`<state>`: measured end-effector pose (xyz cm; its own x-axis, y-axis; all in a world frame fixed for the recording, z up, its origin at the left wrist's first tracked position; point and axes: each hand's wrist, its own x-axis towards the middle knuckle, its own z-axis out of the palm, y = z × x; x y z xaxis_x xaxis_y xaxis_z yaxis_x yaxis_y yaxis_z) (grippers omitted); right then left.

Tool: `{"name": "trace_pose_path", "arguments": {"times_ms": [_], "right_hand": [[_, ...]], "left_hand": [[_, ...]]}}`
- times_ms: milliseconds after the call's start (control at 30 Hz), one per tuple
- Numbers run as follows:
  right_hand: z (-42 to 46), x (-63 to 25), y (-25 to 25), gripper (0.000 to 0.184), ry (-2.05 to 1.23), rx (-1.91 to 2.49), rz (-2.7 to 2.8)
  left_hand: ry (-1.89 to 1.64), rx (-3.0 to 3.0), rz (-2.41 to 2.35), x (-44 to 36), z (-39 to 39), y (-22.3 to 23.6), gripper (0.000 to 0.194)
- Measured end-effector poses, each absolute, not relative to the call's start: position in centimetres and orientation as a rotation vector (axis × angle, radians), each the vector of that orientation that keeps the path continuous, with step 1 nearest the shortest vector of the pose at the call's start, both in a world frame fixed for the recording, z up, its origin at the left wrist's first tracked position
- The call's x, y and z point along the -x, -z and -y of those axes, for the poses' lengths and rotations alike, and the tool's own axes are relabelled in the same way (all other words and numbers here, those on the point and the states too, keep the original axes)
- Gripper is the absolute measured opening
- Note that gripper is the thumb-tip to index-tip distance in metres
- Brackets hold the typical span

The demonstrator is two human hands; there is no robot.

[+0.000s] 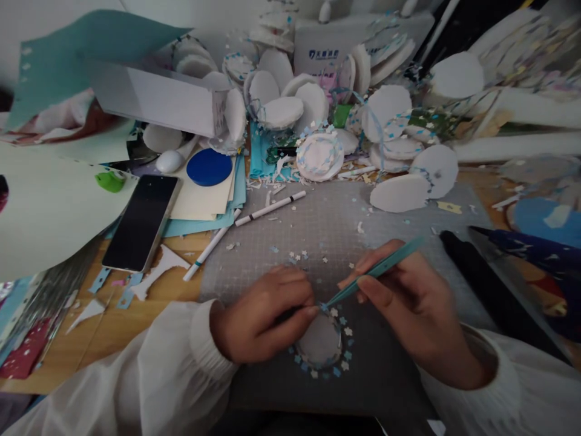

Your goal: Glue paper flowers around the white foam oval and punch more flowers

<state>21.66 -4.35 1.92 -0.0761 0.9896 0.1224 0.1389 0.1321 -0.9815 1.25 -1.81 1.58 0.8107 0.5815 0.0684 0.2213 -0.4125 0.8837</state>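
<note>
My right hand (408, 303) is closed around a pair of teal tweezers (385, 263). Their tips point down and left, meeting the upper edge of a white disc (320, 342) ringed with tiny blue and white flowers (348, 331). The disc lies on a grey cutting mat (336, 227). My left hand (270, 318) rests at the disc's upper left, thumb and fingers drawn together at its rim. Whatever those fingertips pinch is hidden. Loose small flowers (297, 256) are scattered on the mat just beyond my hands.
Many white foam discs (388, 112) are heaped at the back, some trimmed with flowers. On the left lie a phone (143, 223), a blue round lid (209, 167) and paper sheets (204, 197). Striped white sticks (271, 209) cross the mat's left side; a black bar (490, 290) lies at right.
</note>
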Motion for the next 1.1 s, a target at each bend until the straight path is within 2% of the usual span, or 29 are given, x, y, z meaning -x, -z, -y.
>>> {"name": "trace_pose_path", "arguments": {"times_ms": [133,567,1100], "right_hand": [[4.53,-21.56,-1.87,0.004,-1.032,1.153,1.439],[4.91,-21.68,-1.72,0.018,-1.025,1.014,1.524],[4.84,-21.63,-1.76,0.009,-1.112,1.075,1.434]], "left_hand": [[-0.474,-2.006,-0.591,-1.24,1.86,-1.52,0.020],[-0.558,-2.002,-0.616,-1.41,2.04,-1.30,0.022],[-0.569,-1.973,-0.600,-1.31,1.92,-1.19,0.024]]}}
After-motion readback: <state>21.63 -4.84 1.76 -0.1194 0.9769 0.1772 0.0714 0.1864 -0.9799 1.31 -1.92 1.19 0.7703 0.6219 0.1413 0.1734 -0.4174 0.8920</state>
